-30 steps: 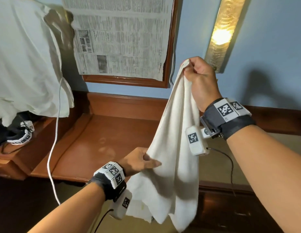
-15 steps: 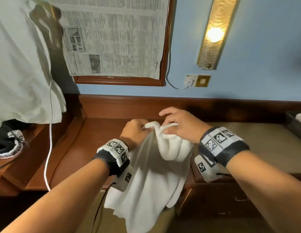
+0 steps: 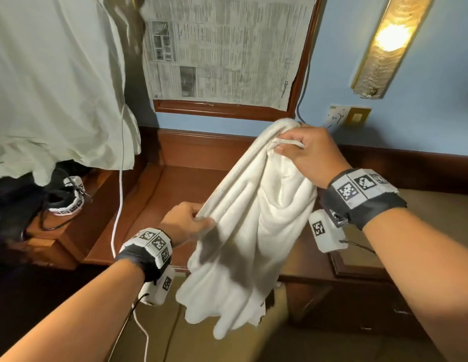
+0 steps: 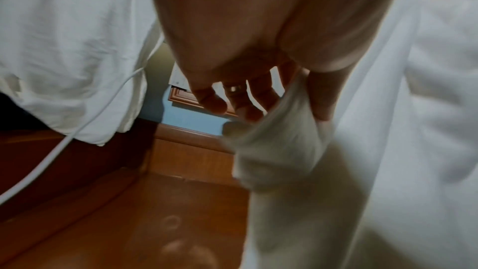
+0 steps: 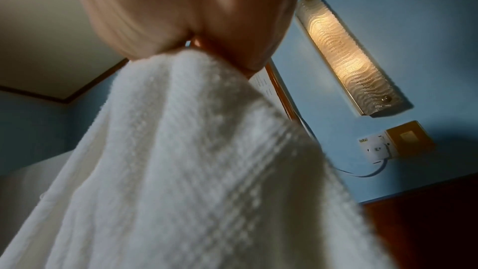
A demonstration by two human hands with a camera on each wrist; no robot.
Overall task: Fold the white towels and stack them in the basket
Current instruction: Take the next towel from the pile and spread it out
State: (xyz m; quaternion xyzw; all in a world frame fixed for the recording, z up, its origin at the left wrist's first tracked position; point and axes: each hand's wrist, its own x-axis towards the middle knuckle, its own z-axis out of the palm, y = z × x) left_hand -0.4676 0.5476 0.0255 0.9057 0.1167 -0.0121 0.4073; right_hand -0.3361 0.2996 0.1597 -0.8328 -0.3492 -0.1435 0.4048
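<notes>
A white towel hangs in the air in front of me, bunched and draped in folds. My right hand grips its bunched top end up high, near the wall. Lower and to the left, my left hand pinches the towel's left edge between thumb and fingers. In the left wrist view the thumb and forefinger of my left hand nip a fold of the towel, the other fingers loose. The right wrist view shows my right hand clenched over the towel. No basket is in view.
A brown wooden desk runs below the towel, its raised back along the blue wall. A large white cloth hangs at the left with a white cable beside it. A newspaper-covered frame, a wall lamp and a socket are on the wall.
Half a second ago both hands held the towel close together low over the desk. The right hand has risen with the top end; the left has slid down and left along the edge.
</notes>
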